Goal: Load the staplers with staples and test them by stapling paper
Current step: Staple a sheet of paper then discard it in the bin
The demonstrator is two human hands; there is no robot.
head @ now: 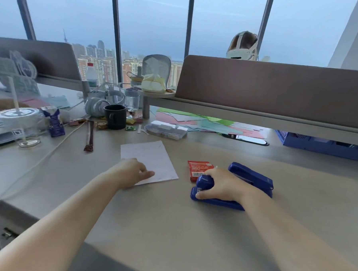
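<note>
Desk (169,228) — right hand (220,184) around near stapler (220,202)

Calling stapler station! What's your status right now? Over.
Left grip open, resting on paper sheet. Right grip holds near blue stapler on desk. Second blue stapler and red staple box alongside; nothing blocking.

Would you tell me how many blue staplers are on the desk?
2. The near stapler sits under the right hand; the far stapler lies just behind it, right of the red staple box. Clutter could hide others.
</note>
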